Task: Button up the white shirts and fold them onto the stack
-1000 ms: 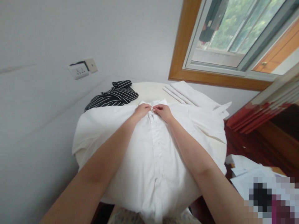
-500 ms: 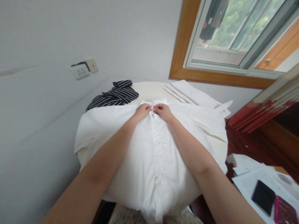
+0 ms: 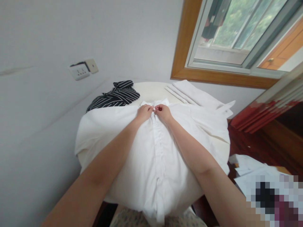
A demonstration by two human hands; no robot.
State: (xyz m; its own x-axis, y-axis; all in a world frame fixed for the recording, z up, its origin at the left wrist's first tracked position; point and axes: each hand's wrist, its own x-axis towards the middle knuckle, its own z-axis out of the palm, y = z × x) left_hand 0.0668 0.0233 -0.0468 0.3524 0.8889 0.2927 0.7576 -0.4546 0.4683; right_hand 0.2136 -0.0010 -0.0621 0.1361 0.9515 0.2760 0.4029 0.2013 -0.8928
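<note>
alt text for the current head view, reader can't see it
A bare left hand and right hand pinch a white cloth shirt near its collar, over a rounded cream table. White-striped black fabric and folded white cloth lie beyond.

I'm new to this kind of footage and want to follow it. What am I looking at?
There's no machine here: a person works bare-handed. The view comes from a camera worn on the head, looking forward and down. A white shirt lies spread over a pale table. The left hand and right hand pinch its front at the far end; finer detail there is too small to tell. Beyond it lie a striped dark cloth, left, and folded white fabric, right.
</note>
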